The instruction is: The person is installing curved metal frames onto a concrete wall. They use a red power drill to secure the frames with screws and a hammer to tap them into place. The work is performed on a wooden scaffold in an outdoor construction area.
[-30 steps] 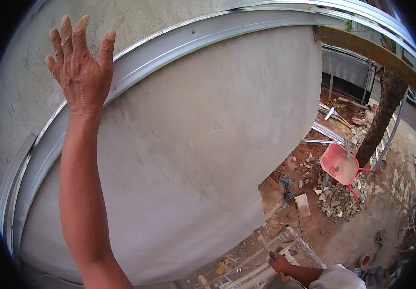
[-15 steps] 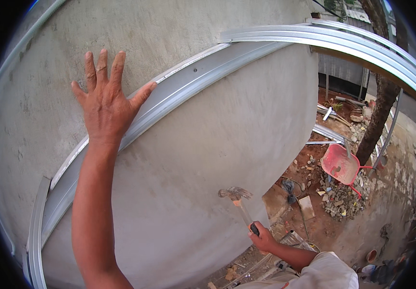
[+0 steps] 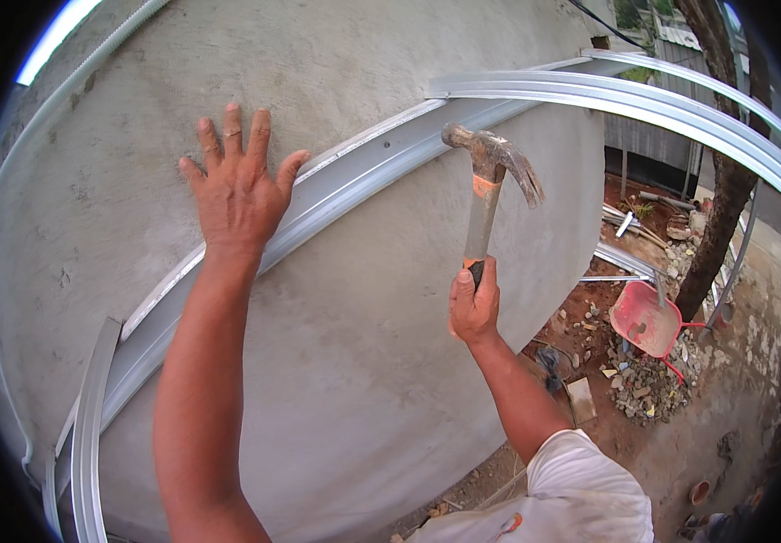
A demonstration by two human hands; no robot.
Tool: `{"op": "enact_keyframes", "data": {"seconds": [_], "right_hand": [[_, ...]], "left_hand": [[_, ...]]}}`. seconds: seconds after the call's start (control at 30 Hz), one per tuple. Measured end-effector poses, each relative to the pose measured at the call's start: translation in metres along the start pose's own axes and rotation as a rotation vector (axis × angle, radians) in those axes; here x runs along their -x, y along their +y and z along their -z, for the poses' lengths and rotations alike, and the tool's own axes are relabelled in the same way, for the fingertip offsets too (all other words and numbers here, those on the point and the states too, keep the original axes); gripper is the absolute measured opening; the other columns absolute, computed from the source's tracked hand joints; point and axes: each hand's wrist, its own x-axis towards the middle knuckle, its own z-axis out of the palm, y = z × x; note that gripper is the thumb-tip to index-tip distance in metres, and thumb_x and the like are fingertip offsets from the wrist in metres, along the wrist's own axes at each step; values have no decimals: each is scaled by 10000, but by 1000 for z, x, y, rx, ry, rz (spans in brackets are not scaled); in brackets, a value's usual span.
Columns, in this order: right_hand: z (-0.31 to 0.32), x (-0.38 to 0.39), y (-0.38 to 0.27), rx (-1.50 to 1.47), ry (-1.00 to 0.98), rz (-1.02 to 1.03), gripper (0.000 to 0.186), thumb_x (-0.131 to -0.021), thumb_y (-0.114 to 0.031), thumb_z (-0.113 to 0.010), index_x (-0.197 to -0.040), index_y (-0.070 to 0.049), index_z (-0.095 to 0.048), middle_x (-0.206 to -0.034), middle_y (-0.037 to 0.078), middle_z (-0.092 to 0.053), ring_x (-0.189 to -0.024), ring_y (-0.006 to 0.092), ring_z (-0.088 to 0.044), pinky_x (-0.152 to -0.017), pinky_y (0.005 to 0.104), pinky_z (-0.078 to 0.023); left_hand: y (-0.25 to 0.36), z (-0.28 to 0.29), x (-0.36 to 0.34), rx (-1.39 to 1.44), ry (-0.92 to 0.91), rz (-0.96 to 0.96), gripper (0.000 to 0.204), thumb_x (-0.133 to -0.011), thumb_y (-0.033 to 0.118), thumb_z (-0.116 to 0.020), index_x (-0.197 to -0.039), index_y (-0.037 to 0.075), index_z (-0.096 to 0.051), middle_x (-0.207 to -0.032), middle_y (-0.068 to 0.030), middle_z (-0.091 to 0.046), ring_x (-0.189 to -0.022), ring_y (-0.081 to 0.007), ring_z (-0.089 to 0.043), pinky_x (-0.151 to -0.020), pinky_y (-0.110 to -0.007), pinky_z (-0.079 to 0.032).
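My left hand [image 3: 244, 204] lies with spread fingers against the grey plastered wall [image 3: 354, 54], its thumb by the upper edge of a long metal channel [image 3: 336, 201]. That channel runs slantwise along the wall, with a small dark spot, perhaps a nail or screw head, in its face. In my right hand [image 3: 476, 303] is a claw hammer [image 3: 484, 208], gripped by the dark end of its handle. The hammer stands upright, its worn head raised near the channel and its claw pointing right. Whether the head touches anything cannot be told.
Ribbed metal profiles [image 3: 626, 93] stick out past the wall at right; another metal profile [image 3: 92, 434] meets the channel at lower left. A pale flexible conduit [image 3: 56, 95] runs up the wall. Far below are a red wheelbarrow [image 3: 646, 319], rubble [image 3: 648, 385] and a tree trunk [image 3: 725, 208].
My right hand has lifted the hammer from low beside the wall to near the channel. The view has shifted slightly; my left hand stays spread on the wall.
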Motion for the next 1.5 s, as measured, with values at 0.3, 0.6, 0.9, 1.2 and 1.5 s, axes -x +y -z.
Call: {"op": "enact_keyframes", "data": {"seconds": [0.3,0.6,0.9,1.2,1.5], "right_hand": [[-22,-47,-6,191,-9,41,346,-1058,-390,-462,-1102,-47,-481,-739,111,-584,-632,276,-616,-607,405,-488],[-9,-51,-22,236,-86,-92,275,-1045,-331,-496,-1096,-61,-486,-723,136,-602,-631,335,-628,-593,428,-487],[-6,-43,-25,198,-64,-79,263,-1033,-302,-526,-1077,-45,-495,-713,94,-562,-609,226,-582,-590,386,-474],[-50,10,-31,81,-20,-157,227,-962,-107,-534,-1153,-22,-444,-842,157,-591,-720,289,-613,-686,418,-484],[-59,14,-65,57,-56,-255,277,-932,-79,-542,-1180,-29,-429,-790,144,-579,-668,259,-607,-617,408,-478]], "left_hand": [[-2,-1,0,24,51,-26,680,-971,658,-433,-1509,242,-431,-1585,-116,-371,-1479,-407,-286,-1113,-705,-260],[5,-3,0,51,20,1,733,-949,721,-382,-1529,274,-397,-1603,-110,-338,-1504,-385,-234,-1134,-698,-231],[14,-12,-4,19,76,-18,714,-939,747,-338,-1538,358,-360,-1635,-90,-271,-1526,-333,-189,-1145,-711,-193],[14,-8,-6,35,79,-20,643,-983,671,-359,-1535,341,-370,-1633,-99,-279,-1517,-368,-200,-1136,-726,-184],[16,-5,-6,36,54,-17,615,-1003,636,-353,-1531,323,-387,-1621,-116,-304,-1513,-380,-208,-1144,-723,-169]]}}
